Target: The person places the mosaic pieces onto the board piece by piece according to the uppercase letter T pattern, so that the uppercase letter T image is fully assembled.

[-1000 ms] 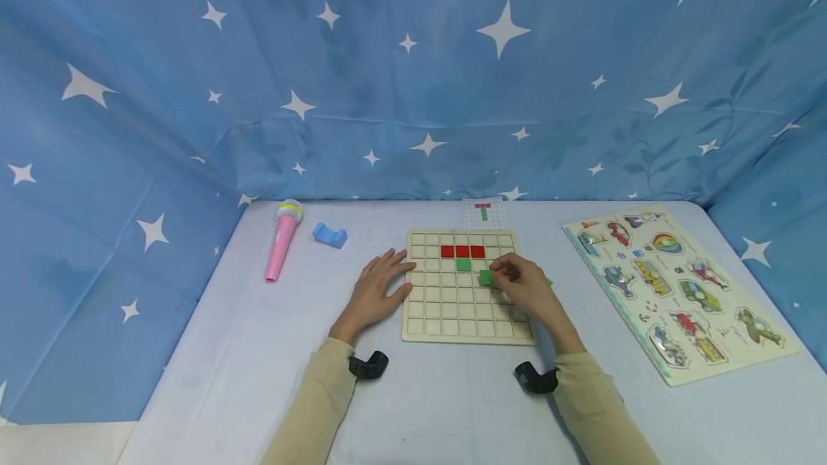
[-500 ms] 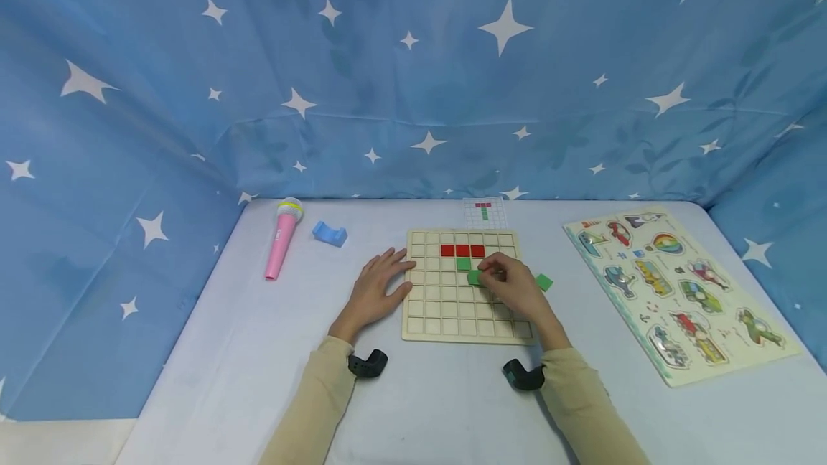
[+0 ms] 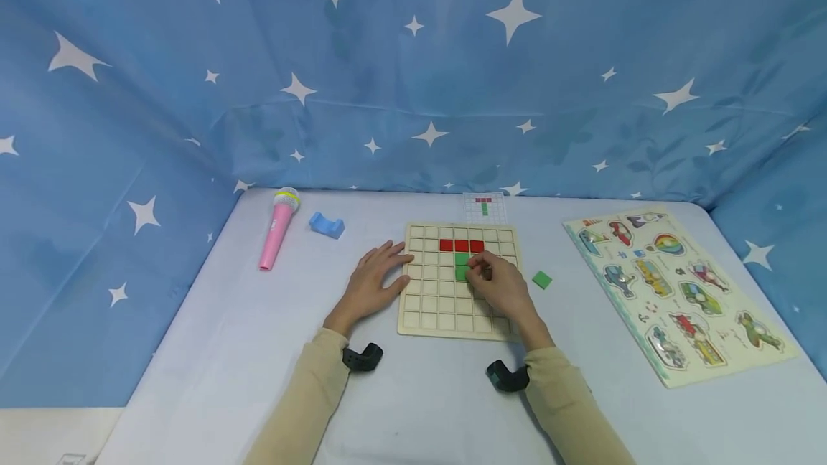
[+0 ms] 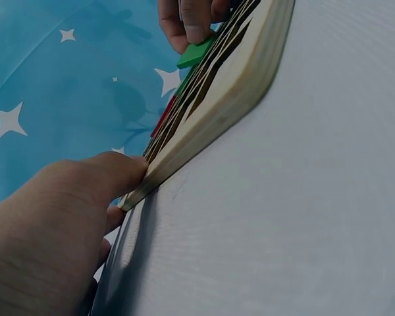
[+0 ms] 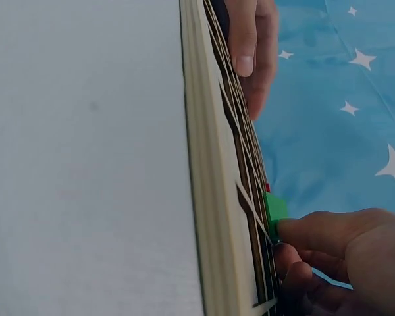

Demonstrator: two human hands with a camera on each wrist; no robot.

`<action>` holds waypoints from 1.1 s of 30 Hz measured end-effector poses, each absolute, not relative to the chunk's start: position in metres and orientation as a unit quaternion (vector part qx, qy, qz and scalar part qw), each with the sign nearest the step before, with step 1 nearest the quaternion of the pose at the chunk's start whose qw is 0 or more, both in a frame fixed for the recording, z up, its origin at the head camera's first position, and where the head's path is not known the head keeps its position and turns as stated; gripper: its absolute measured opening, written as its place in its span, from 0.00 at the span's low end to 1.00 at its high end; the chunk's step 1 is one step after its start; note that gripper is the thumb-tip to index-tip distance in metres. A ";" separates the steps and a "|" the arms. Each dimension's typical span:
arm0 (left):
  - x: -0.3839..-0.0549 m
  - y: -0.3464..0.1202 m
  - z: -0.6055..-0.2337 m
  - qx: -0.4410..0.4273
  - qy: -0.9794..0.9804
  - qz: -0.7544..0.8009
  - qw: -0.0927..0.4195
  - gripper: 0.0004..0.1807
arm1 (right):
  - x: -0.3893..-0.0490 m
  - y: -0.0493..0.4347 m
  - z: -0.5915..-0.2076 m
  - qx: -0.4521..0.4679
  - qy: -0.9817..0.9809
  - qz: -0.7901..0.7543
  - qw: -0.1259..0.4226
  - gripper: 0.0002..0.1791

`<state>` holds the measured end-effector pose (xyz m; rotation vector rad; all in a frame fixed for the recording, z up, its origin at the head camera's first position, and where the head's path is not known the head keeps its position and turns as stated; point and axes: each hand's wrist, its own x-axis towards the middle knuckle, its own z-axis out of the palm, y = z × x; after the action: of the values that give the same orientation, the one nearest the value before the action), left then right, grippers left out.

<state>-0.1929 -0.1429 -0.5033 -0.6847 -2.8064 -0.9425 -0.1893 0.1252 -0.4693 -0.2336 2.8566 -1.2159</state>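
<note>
A wooden grid board (image 3: 426,303) lies on the white table. My right hand (image 3: 504,289) pinches a green square tile (image 3: 461,273) between thumb and finger, over the cell just below a set green tile (image 3: 461,259). In the left wrist view the pinched green tile (image 4: 196,52) is tilted against the grid. Above them, three red tiles (image 3: 461,245) fill a row of cells. My left hand (image 3: 371,282) rests at the board's left edge, fingers extended, with fingertips and thumb touching the rim. One loose green tile (image 3: 542,279) lies right of the board.
Behind the board lies a small card (image 3: 484,209) printed with a red and green T. A picture puzzle board (image 3: 675,289) lies at the right. Toward the left are a pink toy microphone (image 3: 278,229) and a blue notched block (image 3: 326,225). A starry blue curtain (image 3: 388,77) surrounds the table.
My right hand has moved left across the board with the green tile, bringing it under the set green one. The loose green tile has come into full view. The left hand stays at the edge.
</note>
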 end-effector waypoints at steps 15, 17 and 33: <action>-0.185 -0.144 -0.506 -0.212 -0.920 -0.324 0.055 0.21 | -0.186 0.147 -0.460 -0.095 0.894 -0.431 0.069 0.12; -0.186 -0.142 -0.507 -0.216 -0.920 -0.323 0.059 0.21 | -0.187 0.157 -0.460 -0.090 0.898 -0.426 0.067 0.12; -0.192 -0.139 -0.502 -0.218 -0.918 -0.327 0.057 0.21 | -0.193 0.224 -0.447 -0.054 0.933 -0.339 0.105 0.19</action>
<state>-0.1924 -0.1395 -0.5023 -0.6614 -2.7832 -0.9912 -0.1930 0.2238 -0.4472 -0.1596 2.7513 -0.9999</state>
